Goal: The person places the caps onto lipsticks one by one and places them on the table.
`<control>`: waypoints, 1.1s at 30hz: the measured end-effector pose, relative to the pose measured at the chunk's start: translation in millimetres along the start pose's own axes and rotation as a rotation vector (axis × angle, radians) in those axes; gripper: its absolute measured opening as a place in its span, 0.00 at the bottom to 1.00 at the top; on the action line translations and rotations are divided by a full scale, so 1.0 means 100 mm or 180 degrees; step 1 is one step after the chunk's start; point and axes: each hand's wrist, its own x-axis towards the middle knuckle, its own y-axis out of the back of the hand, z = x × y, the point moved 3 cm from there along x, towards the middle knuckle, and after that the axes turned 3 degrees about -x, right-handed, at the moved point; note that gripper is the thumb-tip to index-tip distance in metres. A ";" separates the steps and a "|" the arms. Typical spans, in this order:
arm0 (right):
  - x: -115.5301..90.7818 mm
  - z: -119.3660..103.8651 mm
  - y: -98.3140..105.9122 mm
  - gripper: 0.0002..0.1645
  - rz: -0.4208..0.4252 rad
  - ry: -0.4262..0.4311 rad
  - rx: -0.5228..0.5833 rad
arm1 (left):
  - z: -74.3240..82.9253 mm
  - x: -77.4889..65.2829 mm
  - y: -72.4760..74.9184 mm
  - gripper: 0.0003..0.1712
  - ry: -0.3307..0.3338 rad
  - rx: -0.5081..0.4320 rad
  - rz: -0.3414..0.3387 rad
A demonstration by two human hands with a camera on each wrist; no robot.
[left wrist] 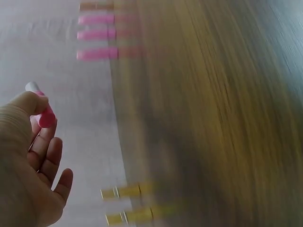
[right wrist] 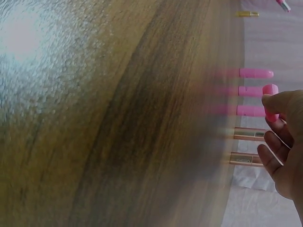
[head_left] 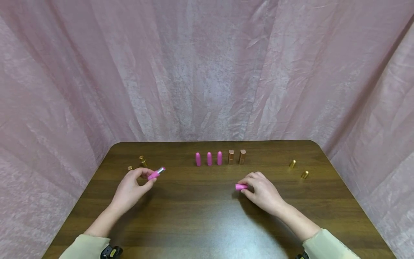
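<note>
My left hand [head_left: 130,189] pinches a pink lipstick [head_left: 154,175] between thumb and fingers, above the table's left side. Its silver tube with a pink tip is bare and tilts up to the right; the left wrist view shows the pink base [left wrist: 46,118]. Right of the middle, my right hand [head_left: 263,192] pinches a pink lipstick cap [head_left: 240,187] that lies level, one end pointing left. The right wrist view shows the same cap [right wrist: 271,101] between thumb and fingers. The lipstick and the cap are well apart.
At the back stand three closed pink lipsticks [head_left: 209,158] and two copper-coloured lipsticks [head_left: 231,157]. Two gold lipstick bases [head_left: 143,161] stand behind my left hand, one partly hidden. Two gold caps [head_left: 292,164] are on the right. A pink curtain [head_left: 207,72] hangs behind the table.
</note>
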 end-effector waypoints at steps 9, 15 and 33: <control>0.01 -0.01 0.02 0.17 0.0115 -0.0092 0.0150 | 0.51 0.13 -0.48 0.13 -0.0682 0.0058 -0.0201; 0.07 -0.06 0.03 0.17 0.0236 -0.0055 0.0253 | 0.75 0.19 -0.74 0.11 -0.1016 0.0131 -0.0386; 0.18 -0.29 0.00 0.16 0.0214 0.0313 0.0283 | 1.15 0.22 -1.16 0.10 -0.1376 0.0320 -0.0725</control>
